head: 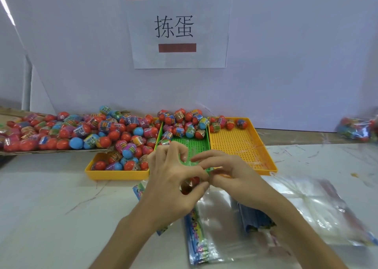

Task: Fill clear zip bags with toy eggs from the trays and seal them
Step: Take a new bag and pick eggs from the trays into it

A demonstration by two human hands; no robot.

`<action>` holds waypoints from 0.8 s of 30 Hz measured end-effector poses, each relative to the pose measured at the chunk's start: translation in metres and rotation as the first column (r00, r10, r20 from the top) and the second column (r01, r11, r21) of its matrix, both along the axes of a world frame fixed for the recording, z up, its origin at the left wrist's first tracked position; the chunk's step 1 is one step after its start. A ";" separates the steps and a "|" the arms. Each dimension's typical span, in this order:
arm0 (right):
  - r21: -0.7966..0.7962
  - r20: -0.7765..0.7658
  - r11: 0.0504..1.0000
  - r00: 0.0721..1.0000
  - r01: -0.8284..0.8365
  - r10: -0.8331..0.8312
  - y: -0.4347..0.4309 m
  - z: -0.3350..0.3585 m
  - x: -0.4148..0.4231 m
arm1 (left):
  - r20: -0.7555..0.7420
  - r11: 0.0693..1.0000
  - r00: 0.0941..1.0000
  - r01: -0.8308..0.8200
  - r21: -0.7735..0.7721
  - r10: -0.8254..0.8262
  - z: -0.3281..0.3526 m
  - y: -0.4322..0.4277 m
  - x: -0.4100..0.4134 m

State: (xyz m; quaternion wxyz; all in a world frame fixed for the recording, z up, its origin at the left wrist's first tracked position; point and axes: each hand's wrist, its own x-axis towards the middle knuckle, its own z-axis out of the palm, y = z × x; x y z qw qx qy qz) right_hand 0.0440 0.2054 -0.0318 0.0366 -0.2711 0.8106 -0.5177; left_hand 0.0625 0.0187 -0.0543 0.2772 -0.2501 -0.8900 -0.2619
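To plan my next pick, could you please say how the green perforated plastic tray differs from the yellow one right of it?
The green perforated plastic tray holds a heap of toy eggs; the right yellow perforated plastic tray holds a few. The left hand and right hand cover the green tray's near end; the yellow tray's is visible. Both floors are partly bare.

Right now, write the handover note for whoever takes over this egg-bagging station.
Left hand: fingers curled round a red egg, seemingly already inside the clear bag.
Right hand: fingers pinch that bag's film beside the left hand.
Eggs: left yellow tray full, green tray half full, right yellow tray holds a few at its far end; more piled on the cardboard.
Empty bags lie under the forearms.
Done: what looks like one filled bag at far right.
Left: fill and seal this bag, then the rest.
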 end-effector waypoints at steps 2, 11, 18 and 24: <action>-0.003 0.046 1.000 0.999 -0.020 0.020 -0.002 -0.001 0.001 | 0.028 0.999 0.999 -0.029 0.019 0.029 0.002 -0.002 0.000; 0.001 -0.021 0.992 0.991 0.130 -0.129 -0.007 -0.009 0.000 | 0.087 0.983 0.996 0.013 0.184 -0.029 0.006 0.000 0.001; -0.179 -0.079 0.955 0.964 0.237 -0.254 -0.001 -0.004 -0.003 | 0.212 0.876 0.974 -0.032 0.482 -0.081 0.012 -0.012 -0.006; -0.398 -0.074 0.876 0.942 0.272 -0.326 0.013 0.004 -0.005 | 0.429 0.849 0.876 -0.043 0.527 -0.222 0.012 -0.015 -0.009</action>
